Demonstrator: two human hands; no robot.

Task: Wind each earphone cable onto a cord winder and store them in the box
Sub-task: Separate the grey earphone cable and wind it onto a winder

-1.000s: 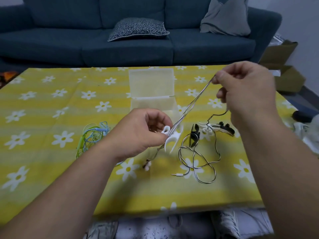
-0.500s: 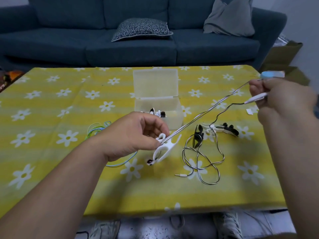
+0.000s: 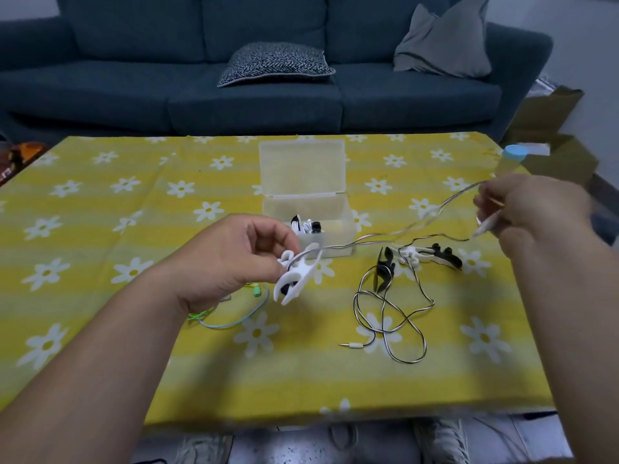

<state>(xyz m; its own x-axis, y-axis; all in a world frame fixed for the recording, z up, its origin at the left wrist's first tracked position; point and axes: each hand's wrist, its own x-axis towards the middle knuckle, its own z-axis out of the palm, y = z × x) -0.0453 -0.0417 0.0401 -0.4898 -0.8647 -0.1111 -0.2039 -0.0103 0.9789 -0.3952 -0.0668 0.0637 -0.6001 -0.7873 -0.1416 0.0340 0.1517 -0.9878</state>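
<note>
1. The left hand (image 3: pixel 234 259) pinched the white cord winder (image 3: pixel 296 277) between thumb and fingertips, lifted above the table (image 3: pixel 100 229) around its middle.
2. The right hand (image 3: pixel 532 212), out by the table's right edge, had its fingers curled round the earphone cable (image 3: pixel 395 234). It was blurred, so I couldn't make out the exact pinch.
3. The cable sagged in a loose wave between the two hands. To my eye the slack wanted taking up first, then each lap laid snug in the winder's waist under light, even pull.
4. It passed just over the spare winders (image 3: pixel 422 256) and a loose black-and-white cable (image 3: pixel 392 313) right of centre. Held higher, it seemed less likely to snag.
5. The box (image 3: pixel 338 229) stood open mid-table, a few pieces inside. A green cable (image 3: pixel 234 321) lay beneath the left wrist.
</note>
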